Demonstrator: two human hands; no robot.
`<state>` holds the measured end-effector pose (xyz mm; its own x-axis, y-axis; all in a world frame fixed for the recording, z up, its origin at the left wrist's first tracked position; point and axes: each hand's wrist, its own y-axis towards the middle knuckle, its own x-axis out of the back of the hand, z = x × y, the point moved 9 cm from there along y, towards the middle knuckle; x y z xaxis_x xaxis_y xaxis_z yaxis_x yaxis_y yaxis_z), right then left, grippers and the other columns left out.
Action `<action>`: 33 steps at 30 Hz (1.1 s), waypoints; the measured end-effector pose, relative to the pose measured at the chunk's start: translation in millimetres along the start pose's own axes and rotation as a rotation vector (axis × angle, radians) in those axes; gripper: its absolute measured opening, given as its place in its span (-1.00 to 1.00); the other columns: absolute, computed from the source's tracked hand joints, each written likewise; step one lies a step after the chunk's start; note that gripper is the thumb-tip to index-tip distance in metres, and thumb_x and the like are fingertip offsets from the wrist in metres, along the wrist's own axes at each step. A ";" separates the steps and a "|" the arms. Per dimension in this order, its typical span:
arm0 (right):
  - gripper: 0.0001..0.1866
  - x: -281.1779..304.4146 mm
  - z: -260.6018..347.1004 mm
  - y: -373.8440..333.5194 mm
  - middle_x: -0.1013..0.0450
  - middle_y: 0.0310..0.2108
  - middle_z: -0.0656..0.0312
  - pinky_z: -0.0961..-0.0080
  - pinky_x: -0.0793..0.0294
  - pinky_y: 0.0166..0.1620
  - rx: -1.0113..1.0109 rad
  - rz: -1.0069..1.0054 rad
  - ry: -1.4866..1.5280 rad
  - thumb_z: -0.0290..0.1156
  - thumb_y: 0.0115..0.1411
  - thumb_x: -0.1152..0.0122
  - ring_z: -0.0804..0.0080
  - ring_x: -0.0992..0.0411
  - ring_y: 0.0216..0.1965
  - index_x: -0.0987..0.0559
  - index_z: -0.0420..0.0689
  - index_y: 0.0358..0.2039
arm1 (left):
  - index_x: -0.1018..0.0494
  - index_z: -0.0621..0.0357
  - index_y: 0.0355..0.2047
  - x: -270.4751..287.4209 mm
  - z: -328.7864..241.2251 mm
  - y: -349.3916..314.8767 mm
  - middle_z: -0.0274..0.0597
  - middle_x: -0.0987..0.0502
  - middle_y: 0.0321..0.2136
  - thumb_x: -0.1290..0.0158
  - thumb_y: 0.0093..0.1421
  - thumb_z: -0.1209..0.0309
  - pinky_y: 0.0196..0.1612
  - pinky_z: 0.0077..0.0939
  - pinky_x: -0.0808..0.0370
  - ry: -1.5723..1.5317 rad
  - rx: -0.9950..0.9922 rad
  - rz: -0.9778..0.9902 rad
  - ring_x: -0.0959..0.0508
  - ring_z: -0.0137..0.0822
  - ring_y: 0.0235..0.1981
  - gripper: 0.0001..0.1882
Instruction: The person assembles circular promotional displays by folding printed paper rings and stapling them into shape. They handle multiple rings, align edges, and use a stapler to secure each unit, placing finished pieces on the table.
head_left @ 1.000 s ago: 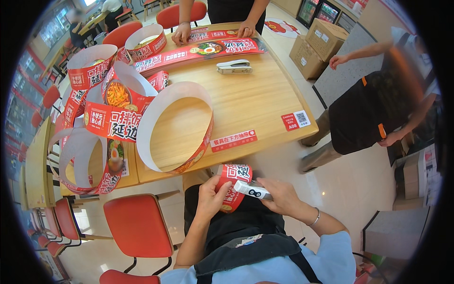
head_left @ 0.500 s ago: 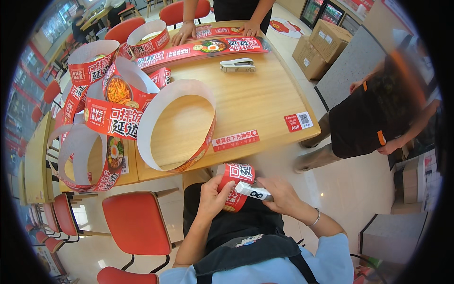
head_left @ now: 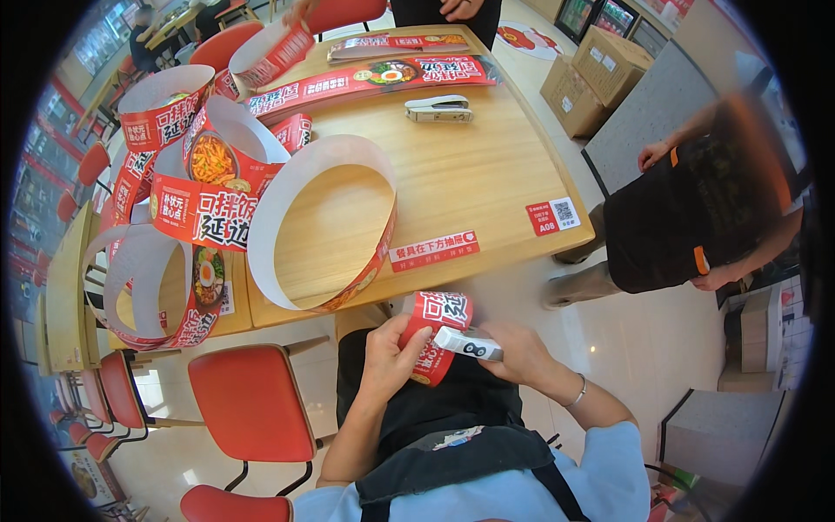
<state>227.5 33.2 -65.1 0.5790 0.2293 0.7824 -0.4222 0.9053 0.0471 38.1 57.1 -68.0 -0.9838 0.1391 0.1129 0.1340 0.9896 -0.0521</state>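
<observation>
Over my lap, my left hand [head_left: 389,355] pinches a red printed paper band [head_left: 445,308] between thumb and fingers. A white stapler [head_left: 467,343] is gripped in my right hand [head_left: 520,352], its nose against or just over the band's edge; whether its jaws close on the paper I cannot tell. Part of the band is hidden behind my left hand and the stapler. On the table ahead stands a large paper ring [head_left: 323,300], white inside and red outside. More rings [head_left: 217,213] are heaped at its left.
Flat printed strips [head_left: 374,80] and another stapler [head_left: 438,110] lie on the wooden table [head_left: 487,174]. Across it, a co-worker's hand [head_left: 302,10] is at a tilted ring [head_left: 274,54]. A person in a dark apron [head_left: 665,213] stands at right. A red chair [head_left: 252,402] is at left.
The co-worker's hands have left the flat strips; one is now at the far ring, which has tilted. My hands keep nearly the same place, the stapler turned slightly.
</observation>
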 end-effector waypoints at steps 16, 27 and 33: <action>-0.58 1.7 5.9 5.3 -0.51 -0.33 0.01 0.21 -0.48 -0.24 -0.008 -0.030 0.047 -0.29 -0.05 -0.38 -0.02 -0.49 -0.29 -0.50 -0.17 -0.19 | -0.50 0.30 -0.33 5.6 0.0 2.4 -0.15 -0.56 -0.53 -0.14 0.17 0.44 -0.39 -0.56 -0.44 -0.020 0.002 -0.025 -0.54 -0.48 -0.51 -0.84; -0.63 6.0 9.8 6.2 -0.51 -0.36 0.03 0.23 -0.47 -0.28 -0.010 -0.043 0.054 -0.27 -0.03 -0.38 0.00 -0.49 -0.32 -0.53 -0.16 -0.24 | -0.51 0.31 -0.28 3.7 -0.4 2.1 -0.30 -0.58 -0.42 -0.13 0.19 0.47 -0.32 -0.65 -0.46 -0.027 0.018 0.011 -0.51 -0.60 -0.41 -0.85; -0.64 1.1 11.7 9.6 -0.50 -0.40 0.05 0.23 -0.48 -0.31 0.010 -0.057 0.051 -0.28 -0.04 -0.39 0.00 -0.49 -0.35 -0.53 -0.15 -0.26 | -0.51 0.30 -0.30 10.3 -3.3 0.0 -0.16 -0.57 -0.50 -0.15 0.16 0.45 -0.37 -0.54 -0.46 -0.026 -0.009 -0.036 -0.54 -0.46 -0.49 -0.84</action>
<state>215.9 37.9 -56.5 0.6366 0.1958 0.7459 -0.3943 0.9139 0.0967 28.4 58.6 -63.5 -0.9908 0.1028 0.0882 0.0995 0.9942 -0.0401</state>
